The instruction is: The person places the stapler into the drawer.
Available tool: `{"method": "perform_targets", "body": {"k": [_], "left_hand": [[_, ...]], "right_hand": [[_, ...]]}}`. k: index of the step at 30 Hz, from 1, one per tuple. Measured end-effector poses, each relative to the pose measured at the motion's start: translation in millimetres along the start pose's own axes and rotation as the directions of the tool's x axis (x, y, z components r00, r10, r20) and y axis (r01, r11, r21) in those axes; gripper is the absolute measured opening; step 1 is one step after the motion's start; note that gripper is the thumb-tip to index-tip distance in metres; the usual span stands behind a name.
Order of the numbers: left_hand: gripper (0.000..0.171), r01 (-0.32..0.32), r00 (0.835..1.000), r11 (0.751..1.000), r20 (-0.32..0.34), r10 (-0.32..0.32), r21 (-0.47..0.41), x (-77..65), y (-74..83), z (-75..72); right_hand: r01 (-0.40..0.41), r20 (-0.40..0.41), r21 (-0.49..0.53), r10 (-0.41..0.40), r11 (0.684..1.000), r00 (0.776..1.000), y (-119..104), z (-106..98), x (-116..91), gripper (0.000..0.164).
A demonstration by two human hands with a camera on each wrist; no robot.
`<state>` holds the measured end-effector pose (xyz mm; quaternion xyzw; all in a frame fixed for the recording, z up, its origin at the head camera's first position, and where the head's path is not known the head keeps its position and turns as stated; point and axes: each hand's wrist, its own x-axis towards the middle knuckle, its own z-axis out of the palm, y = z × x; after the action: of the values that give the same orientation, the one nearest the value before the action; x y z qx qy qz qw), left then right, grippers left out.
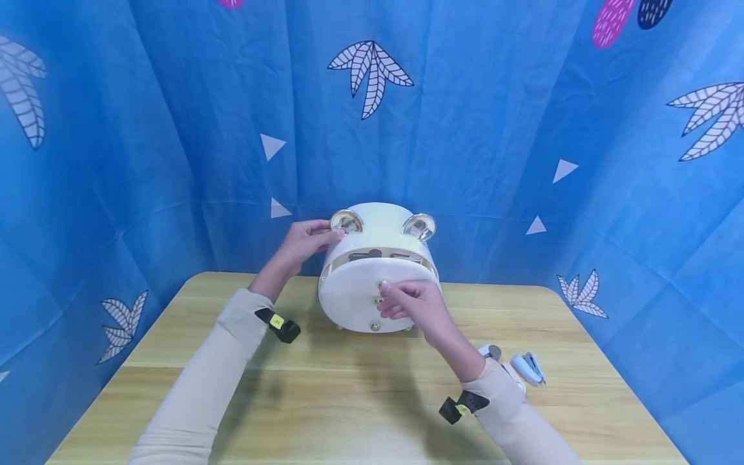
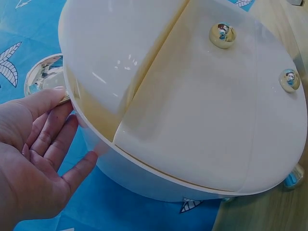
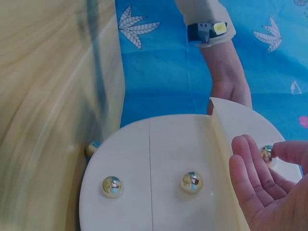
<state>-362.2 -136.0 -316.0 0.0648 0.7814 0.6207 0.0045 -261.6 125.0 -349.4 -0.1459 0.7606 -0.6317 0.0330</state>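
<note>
A white round drawer box [image 1: 378,223] with shiny gold ears stands at the back of the table. Its top drawer [image 3: 255,120] is pulled forward, and dark and pale small items [image 1: 366,254] show inside. My left hand [image 1: 305,242] grips the left ear [image 2: 45,74] at its base, thumb in front, other fingers against the box side [image 2: 125,168]. At the drawer front, my right hand [image 1: 415,303] pinches the top gold knob [image 3: 267,155]. Below it sit the middle knob [image 3: 191,182] and the bottom knob [image 3: 112,186], on fronts that stand further back.
Beside my right forearm lie a light blue stapler-like item [image 1: 527,369], a white and grey item [image 1: 493,352] and a partly hidden pale pink one [image 1: 513,374]. A blue patterned curtain [image 1: 360,155] hangs behind and around the wooden table [image 1: 325,400].
</note>
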Motion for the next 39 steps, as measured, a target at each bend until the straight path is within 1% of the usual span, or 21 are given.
{"method": "perform_targets", "body": {"k": [9, 15, 19, 23, 29, 32, 39], "left_hand": [[0.046, -0.022, 1.000, 0.999, 0.020, 0.023, -0.023, 2.2, -3.5, -0.5], [0.046, -0.021, 1.000, 1.000, 0.020, 0.022, -0.009, 2.7, -2.6, -2.7], [0.045, -0.018, 1.000, 1.000, 0.010, 0.018, -0.003, 2.5, -1.7, -3.2], [0.047, -0.007, 1.000, 1.000, 0.018, 0.007, -0.011, 2.4, -1.9, -2.8], [0.046, 0.005, 1.000, 1.000, 0.007, -0.005, 0.000, 1.6, -4.6, -1.9], [0.045, 0.007, 1.000, 1.000, 0.012, -0.007, -0.005, 0.7, -5.6, -0.7], [0.045, -0.014, 1.000, 1.000, 0.003, 0.014, -0.007, 0.6, -3.6, 0.7]], "right_hand": [[-0.002, -0.042, -0.009, 0.001, 1.000, 0.999, 1.3, -3.1, 11.6, 0.033], [-0.010, -0.055, -0.015, 0.009, 1.000, 0.998, 1.8, -3.2, 19.2, 0.031], [-0.006, -0.061, -0.014, 0.005, 1.000, 0.998, 2.1, -2.2, 22.3, 0.032], [-0.017, -0.070, -0.002, 0.017, 1.000, 0.997, 3.6, -1.7, 25.1, 0.034], [-0.028, -0.061, 0.001, 0.028, 1.000, 0.998, 6.7, -2.0, 28.4, 0.036], [-0.033, -0.058, -0.008, 0.033, 0.999, 0.998, 7.3, -3.1, 27.3, 0.036], [-0.024, -0.062, -0.029, 0.022, 0.999, 0.998, 6.1, -4.8, 28.4, 0.036]]}}
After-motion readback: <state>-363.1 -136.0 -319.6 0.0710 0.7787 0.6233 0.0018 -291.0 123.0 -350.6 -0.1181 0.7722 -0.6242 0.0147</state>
